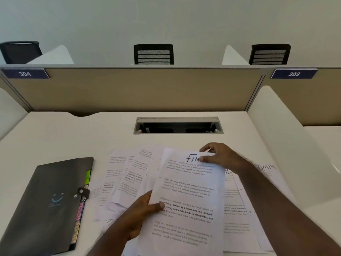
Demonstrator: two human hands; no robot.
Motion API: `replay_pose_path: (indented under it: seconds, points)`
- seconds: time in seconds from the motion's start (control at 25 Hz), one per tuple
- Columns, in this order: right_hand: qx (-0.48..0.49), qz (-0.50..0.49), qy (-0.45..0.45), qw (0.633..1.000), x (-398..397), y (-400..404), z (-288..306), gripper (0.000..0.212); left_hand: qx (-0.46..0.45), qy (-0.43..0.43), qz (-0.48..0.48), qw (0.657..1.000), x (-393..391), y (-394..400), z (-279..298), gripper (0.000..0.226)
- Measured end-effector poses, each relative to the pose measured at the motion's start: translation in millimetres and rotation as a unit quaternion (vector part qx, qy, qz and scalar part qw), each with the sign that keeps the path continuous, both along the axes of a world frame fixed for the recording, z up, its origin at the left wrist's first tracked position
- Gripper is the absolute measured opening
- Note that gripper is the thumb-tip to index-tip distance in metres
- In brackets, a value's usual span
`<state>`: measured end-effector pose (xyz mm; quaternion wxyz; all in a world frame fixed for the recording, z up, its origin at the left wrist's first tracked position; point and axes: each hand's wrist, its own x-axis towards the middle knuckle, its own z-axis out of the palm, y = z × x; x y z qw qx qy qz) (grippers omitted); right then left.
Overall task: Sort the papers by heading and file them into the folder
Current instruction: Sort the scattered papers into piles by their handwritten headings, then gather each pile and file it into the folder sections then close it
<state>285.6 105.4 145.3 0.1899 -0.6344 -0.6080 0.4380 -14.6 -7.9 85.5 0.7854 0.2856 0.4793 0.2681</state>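
We see left hand (pixel 142 209) pinching sheet (pixel 186 200) at its left edge, right hand (pixel 215 156) pinching top, heading partly hidden, perhaps "FIN". Loose papers (pixel 125 178) mid-tabletop; closed folder (pixel 48 204) near left edge.

A white desk (pixel 55 133) bears a dark folder (pixel 46 202) beside scattered papers (pixel 125 174).
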Motion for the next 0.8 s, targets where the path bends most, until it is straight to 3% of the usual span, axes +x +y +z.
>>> replay_pose_path:
  seconds: [0.12, 0.2, 0.24, 0.32, 0.4, 0.6, 0.72, 0.8]
  points:
    - [-0.02, -0.098, 0.185, 0.978, 10.1, -7.8, -0.1, 0.064, 0.043, 0.03, 0.004, 0.999, -3.3, 4.5, 1.2, 0.053]
    - [-0.096, -0.1, 0.33, 0.934, 16.3, -22.9, -10.4, 0.065, 0.051, -0.001, 0.044, 0.998, -9.1, 7.9, 4.1, 0.066]
    - [-0.138, -0.068, 0.355, 0.922, 14.7, -33.3, -17.7, 0.06, 0.058, -0.016, 0.062, 0.996, -11.7, 10.8, 5.4, 0.069]
    - [-0.202, 0.004, 0.354, 0.913, 2.9, -54.2, -35.5, 0.054, 0.081, -0.029, 0.08, 0.993, -14.0, 16.3, 8.5, 0.064]
    - [-0.203, 0.007, 0.345, 0.917, -14.7, -69.1, -49.5, 0.053, 0.11, -0.018, 0.083, 0.99, -13.5, 21.7, 11.7, 0.063]
    - [-0.009, -0.101, 0.336, 0.936, -47.0, -73.9, -42.2, 0.057, 0.24, 0.082, 0.052, 0.966, -19.1, 45.5, 31.9, 0.051]
    - [0.078, -0.117, 0.321, 0.937, -60.3, -70.2, -36.1, 0.025, 0.281, 0.088, 0.048, 0.954, -25.1, 62.9, 38.5, 0.043]
    - [0.095, -0.133, 0.324, 0.932, -67.4, -72.3, -38.0, 0.031, 0.295, 0.088, 0.051, 0.95, -28.5, 68.2, 35.2, 0.046]
